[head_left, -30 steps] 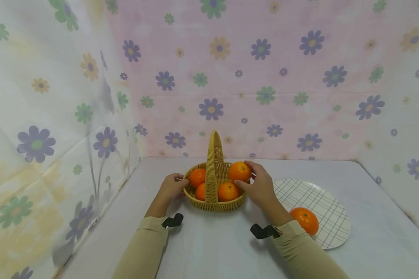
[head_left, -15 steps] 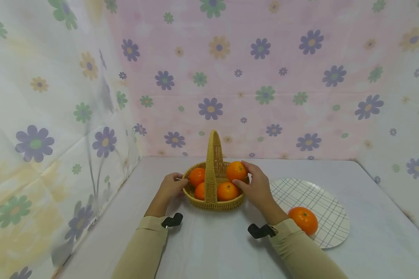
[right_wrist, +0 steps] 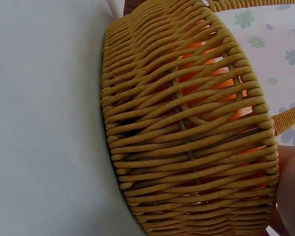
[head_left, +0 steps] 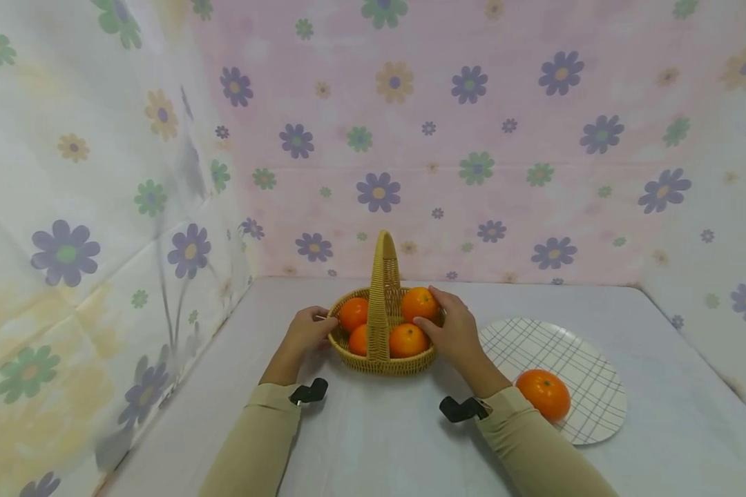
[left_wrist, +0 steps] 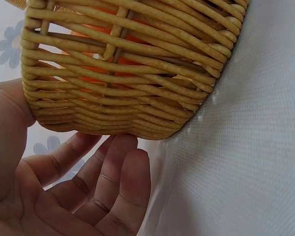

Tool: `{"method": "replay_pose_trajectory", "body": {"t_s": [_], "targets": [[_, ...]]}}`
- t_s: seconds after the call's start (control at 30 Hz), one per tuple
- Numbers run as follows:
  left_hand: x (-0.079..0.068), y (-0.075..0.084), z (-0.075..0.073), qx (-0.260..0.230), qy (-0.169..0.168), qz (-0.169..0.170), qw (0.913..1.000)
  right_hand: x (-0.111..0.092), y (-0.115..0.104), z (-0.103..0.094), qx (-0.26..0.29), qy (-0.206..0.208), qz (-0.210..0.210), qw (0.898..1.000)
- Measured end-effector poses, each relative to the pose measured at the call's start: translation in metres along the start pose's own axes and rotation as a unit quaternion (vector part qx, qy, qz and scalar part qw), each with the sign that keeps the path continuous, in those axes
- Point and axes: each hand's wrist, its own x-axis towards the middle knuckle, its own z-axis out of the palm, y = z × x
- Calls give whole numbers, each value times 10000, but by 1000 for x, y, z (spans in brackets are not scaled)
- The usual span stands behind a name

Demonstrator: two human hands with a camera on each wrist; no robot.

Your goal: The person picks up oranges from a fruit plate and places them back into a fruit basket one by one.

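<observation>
A yellow wicker basket point(head_left: 382, 366) with a tall arched handle stands on the table and holds several oranges. At its left end my left hand point(head_left: 307, 333) pinches the rim, thumb on top; in the left wrist view its fingers point(left_wrist: 135, 177) bend beneath the woven side. My right hand point(head_left: 456, 331) grips an orange point(head_left: 419, 304) between thumb and fingers inside the back right of the basket. Just in front of that fruit lies another orange point(head_left: 408, 340). Only the wicker wall point(right_wrist: 191, 128) and a bit of the right hand show in the right wrist view.
A white plate with a dark grid pattern point(head_left: 587, 386) lies to the right, bearing one orange point(head_left: 543, 395) beside the right sleeve. A flowered cloth point(head_left: 423, 186) hangs behind the table, with more cloth at both sides.
My right hand has moved slightly left, bringing its orange from over the basket's right rim further inside. The left hand stays on the rim.
</observation>
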Motion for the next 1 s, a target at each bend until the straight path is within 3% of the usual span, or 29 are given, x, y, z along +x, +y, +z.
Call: {"method": "replay_pose_trajectory", "body": {"t_s": [0.37, 1.0], "targets": [[0, 2, 0, 31, 24, -51, 10000, 4, 3, 2, 61, 105, 150, 9998], [2, -1, 0, 93, 34, -106, 9999, 2, 1, 1, 170, -100, 470, 9987]]}}
